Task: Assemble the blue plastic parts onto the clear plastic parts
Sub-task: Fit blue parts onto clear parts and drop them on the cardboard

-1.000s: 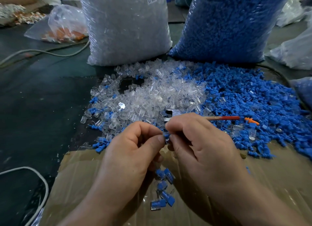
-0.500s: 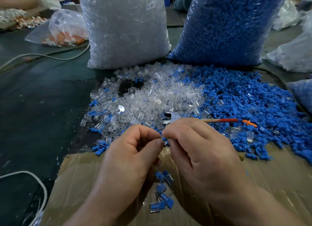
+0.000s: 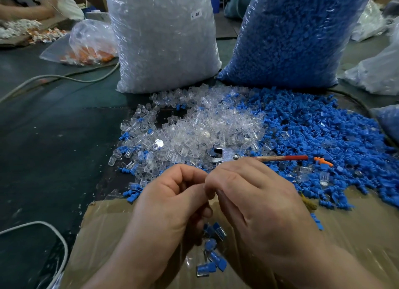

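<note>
Closely pinched together, left hand, right hand, contents hidden

The clear plastic parts are glossy and see-through; the blue plastic parts beside them look matt. Behind the clear heap, the pale sack and the blue sack are shiny, crinkled film. In front of it lies brown cardboard under glossy tape.

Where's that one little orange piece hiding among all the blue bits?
In the head view the orange piece lies right of centre on the loose blue parts, just past the red end of the thin stick, beyond the right hand.
</note>
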The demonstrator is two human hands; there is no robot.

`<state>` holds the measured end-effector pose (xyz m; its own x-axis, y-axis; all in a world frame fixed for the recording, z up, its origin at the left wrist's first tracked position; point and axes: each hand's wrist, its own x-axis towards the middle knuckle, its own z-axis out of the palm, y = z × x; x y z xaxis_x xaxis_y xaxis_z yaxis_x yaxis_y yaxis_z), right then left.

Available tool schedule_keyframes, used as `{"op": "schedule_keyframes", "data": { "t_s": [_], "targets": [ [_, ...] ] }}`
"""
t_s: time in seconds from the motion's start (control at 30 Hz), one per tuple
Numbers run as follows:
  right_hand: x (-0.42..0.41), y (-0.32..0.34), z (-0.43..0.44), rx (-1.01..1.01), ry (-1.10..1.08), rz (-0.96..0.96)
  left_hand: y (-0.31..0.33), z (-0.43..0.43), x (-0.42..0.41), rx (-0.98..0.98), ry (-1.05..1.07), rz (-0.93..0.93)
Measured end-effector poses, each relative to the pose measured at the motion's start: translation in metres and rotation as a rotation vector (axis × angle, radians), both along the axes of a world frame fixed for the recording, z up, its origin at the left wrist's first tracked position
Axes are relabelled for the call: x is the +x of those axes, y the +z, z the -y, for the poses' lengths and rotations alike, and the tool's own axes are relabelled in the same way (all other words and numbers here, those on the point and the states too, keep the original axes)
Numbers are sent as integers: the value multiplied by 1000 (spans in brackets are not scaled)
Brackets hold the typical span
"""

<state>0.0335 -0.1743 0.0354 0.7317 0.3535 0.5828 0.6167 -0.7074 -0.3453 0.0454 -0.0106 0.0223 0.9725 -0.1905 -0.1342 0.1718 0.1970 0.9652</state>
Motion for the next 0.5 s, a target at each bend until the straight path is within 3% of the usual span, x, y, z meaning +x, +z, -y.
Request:
{"op": "schedule_keyframes", "data": {
  "t_s": [0.13, 0.27, 0.4, 0.5],
  "targets": [
    [0, 0, 2, -11, 52, -46, -1, 0, 1, 136, 52, 120],
    [8, 7, 26, -230, -254, -223, -6, -3, 4, 212, 141, 91],
    [19, 13, 56, -579, -479, -470, 3, 0, 2, 29, 127, -42],
    [23, 8, 56, -634, -457, -515, 9, 2, 1, 82, 104, -26]
  ]
}}
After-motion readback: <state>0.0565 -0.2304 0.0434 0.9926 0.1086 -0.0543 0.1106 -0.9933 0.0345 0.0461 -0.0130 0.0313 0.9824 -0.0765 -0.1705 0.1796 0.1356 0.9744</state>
